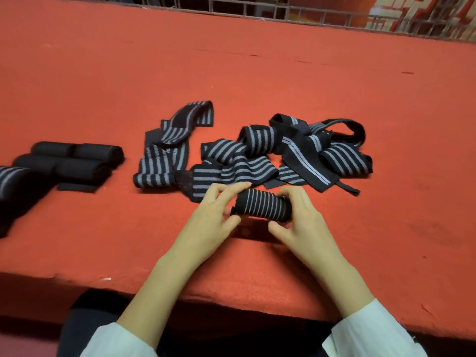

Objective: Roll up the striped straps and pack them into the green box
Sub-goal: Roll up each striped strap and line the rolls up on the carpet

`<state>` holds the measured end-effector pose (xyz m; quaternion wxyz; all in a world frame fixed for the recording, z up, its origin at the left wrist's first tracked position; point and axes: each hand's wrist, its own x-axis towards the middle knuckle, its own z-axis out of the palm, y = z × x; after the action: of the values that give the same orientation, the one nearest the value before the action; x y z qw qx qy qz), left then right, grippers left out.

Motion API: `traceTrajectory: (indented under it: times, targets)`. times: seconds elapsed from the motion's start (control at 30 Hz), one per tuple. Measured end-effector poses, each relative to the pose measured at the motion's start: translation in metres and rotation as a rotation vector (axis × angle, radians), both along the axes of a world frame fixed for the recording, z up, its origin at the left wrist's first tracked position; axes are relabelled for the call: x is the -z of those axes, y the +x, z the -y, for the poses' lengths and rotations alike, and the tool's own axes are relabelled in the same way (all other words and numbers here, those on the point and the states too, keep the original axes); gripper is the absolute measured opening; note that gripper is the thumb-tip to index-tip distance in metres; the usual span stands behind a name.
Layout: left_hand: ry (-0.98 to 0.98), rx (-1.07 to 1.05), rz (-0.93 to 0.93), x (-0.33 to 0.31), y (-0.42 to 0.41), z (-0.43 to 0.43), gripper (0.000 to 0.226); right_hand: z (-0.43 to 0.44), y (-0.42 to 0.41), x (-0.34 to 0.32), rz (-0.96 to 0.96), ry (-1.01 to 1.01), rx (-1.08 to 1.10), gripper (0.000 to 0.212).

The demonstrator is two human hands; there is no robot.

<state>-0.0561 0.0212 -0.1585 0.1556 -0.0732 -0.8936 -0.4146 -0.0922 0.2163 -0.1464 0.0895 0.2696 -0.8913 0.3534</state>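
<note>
A rolled black strap with grey stripes (262,207) is held just above the red table, near its front edge. My left hand (219,212) grips its left end with thumb and curled fingers. My right hand (301,217) grips its right end. Behind them lies a loose pile of unrolled striped straps (283,155). Another unrolled strap (164,153) lies folded over to the left of the pile. No green box is in view.
Several rolled dark straps (74,161) lie in a group at the left of the red table (257,73), with one striped roll (10,176) at the frame's left edge. A metal grille (309,11) runs along the table's far side.
</note>
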Motion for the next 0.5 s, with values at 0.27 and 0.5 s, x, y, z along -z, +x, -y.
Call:
traceTrajectory:
  times: [0.27,0.5]
  targets:
    - [0.248,-0.173,0.074,-0.021,0.053,0.114,0.059,0.138,0.015,-0.012,-0.03,-0.117,-0.256,0.037]
    - [0.195,-0.33,0.181,-0.024,0.089,0.213,0.049,0.248,0.03,-0.002,0.071,-0.109,-0.422,0.041]
